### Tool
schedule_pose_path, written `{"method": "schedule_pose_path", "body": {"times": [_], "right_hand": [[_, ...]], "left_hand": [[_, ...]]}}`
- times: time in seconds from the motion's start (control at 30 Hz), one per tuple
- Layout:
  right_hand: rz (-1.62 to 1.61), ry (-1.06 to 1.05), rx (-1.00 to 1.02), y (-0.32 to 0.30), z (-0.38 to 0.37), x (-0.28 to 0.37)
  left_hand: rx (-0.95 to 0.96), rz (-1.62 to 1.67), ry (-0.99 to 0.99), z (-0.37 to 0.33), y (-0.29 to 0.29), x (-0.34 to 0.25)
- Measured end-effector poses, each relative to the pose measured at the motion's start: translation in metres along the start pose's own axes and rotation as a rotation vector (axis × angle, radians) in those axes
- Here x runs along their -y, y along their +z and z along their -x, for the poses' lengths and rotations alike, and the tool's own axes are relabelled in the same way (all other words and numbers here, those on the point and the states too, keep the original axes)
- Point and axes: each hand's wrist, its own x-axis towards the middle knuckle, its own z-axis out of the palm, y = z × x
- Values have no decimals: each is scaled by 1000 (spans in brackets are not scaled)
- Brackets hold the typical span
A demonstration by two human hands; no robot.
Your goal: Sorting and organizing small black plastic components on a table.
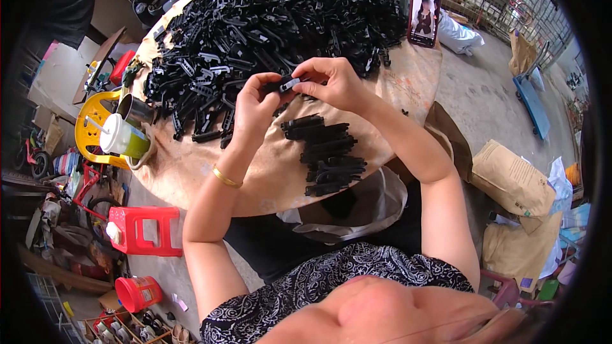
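Note:
Both my hands meet above the near part of a round table [185, 178] with a pale cloth, in front of a large heap of black plastic pieces [274, 19]. A small black plastic piece [290, 84] with a shiny grey face is pinched between my left hand [254, 107] and my right hand [335, 84]. My fingers hide much of it, so its exact kind cannot be made out. Below my hands, a row of similar long black pieces [328, 153] lies stacked side by side, reaching toward the table's near edge.
A phone [422, 16] stands upright at the heap's right. A lidded drink cup [127, 139] and metal tumbler [135, 109] are at the left edge, near a yellow chair [89, 124]. A red stool [145, 230], red bucket [138, 293] and paper sacks [513, 178] stand around.

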Motion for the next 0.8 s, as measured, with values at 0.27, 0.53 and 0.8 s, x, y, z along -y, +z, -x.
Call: {"method": "schedule_pose_path", "body": {"times": [0.27,0.53,0.8], "right_hand": [[248,-412,-46,0,-2,-6],[237,-326,-127,4,2,-1],[436,-475,-97,1,-2,1]], "left_hand": [[76,-16,19,3,-6,-5],[42,123,1,5,-5,-5],[51,14,148,8,-2,-7]]}}
